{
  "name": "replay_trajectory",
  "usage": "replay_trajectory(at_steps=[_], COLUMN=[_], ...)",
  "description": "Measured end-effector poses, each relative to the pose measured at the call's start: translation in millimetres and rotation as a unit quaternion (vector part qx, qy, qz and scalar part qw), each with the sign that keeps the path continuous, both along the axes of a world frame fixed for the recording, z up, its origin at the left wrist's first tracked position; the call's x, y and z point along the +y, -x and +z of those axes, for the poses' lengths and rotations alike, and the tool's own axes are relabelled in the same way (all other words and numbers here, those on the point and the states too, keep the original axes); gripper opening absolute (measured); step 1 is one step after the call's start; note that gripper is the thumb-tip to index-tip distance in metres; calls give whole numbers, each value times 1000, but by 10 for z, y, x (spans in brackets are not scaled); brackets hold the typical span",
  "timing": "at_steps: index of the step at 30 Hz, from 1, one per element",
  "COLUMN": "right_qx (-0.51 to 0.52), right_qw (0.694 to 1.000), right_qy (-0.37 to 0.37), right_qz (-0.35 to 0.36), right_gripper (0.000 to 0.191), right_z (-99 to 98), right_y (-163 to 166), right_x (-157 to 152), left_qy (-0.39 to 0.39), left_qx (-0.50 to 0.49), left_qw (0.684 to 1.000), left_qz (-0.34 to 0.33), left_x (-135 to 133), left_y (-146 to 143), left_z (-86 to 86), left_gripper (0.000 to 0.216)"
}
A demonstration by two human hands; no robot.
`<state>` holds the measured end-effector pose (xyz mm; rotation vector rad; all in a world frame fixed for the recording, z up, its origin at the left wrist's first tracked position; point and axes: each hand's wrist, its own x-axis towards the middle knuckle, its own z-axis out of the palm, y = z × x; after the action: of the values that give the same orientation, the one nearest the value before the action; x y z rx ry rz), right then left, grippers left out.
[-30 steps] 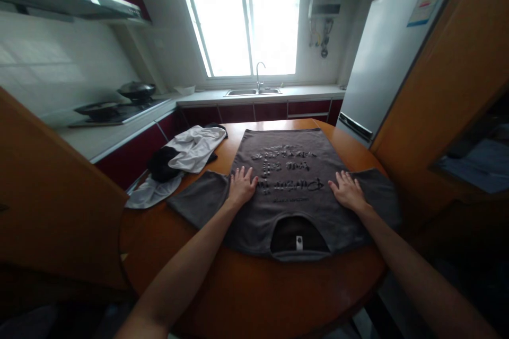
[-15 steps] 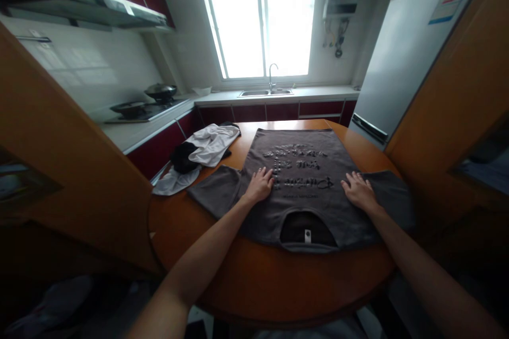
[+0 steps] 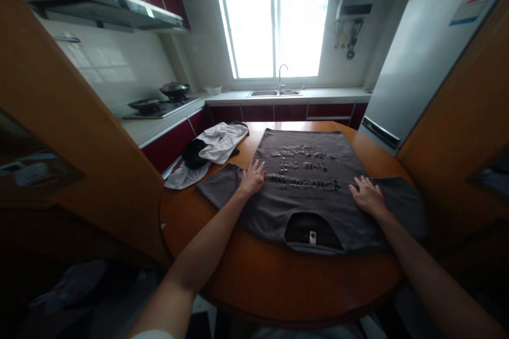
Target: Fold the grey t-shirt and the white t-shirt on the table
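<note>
A dark grey T-shirt [image 3: 310, 204] lies spread flat, its neckline toward me and its hem at the far side. Raised dark lettering crosses the chest, and a small white label [image 3: 313, 237] shows inside the collar. My left hand [image 3: 252, 178] rests on the shirt near the left sleeve, fingers spread and holding nothing. On the opposite side, my right hand [image 3: 368, 194] lies flat near the right sleeve, its fingers also apart.
The shirt is on a rounded wooden table [image 3: 310, 291]. A heap of white and black clothes [image 3: 218, 143] sits at its far left. Beyond are a stove [image 3: 161, 108], a sink [image 3: 274, 93] and a fridge [image 3: 417, 58]. Wooden panels flank both sides.
My left hand has slid left over the shirt, away from the lettering toward the left sleeve. My right hand stays by the right sleeve. The whole view has shifted slightly.
</note>
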<state>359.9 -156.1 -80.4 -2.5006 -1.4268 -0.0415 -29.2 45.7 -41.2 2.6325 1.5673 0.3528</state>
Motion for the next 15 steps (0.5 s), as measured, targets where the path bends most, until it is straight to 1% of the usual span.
replay_trajectory(at_steps=[2,4,6,7,8,9,10,12,13,15], right_qx=[2,3,4,5,6,7,8,11,13,13], right_qw=[1000,1000,1000,1000,1000,1000,1000,1000,1000,1000], right_qy=[-1,-4,-6,-6,-7,-8,-9,-11,-12,-15], right_qz=[2,3,2,2,1,2,3,4,5,5], right_gripper=[63,62,62,62,62,62,62,63,63,63], right_z=[4,9,13,14,14,13,10,3,0,0], right_y=[1,0,0,0,0,0,1,1,0,0], right_x=[0,1,2,3,4,4,4,2,0,-3], left_qy=[25,33,5,-11,-20,-17,-6,31,48,68], left_qx=[12,21,20,14,8,2,-4,-3,1,8], left_qw=[999,999,1000,999,997,992,983,954,940,926], left_qz=[-16,-11,-16,-36,-73,-125,-186,-300,-338,-372], left_x=[-23,-47,-108,-162,-235,-325,-428,-648,-752,-916], left_y=[-26,-47,-83,-114,-156,-208,-268,-394,-451,-531], left_z=[12,36,69,85,97,105,108,98,89,73], left_gripper=[57,57,56,56,56,56,56,56,56,56])
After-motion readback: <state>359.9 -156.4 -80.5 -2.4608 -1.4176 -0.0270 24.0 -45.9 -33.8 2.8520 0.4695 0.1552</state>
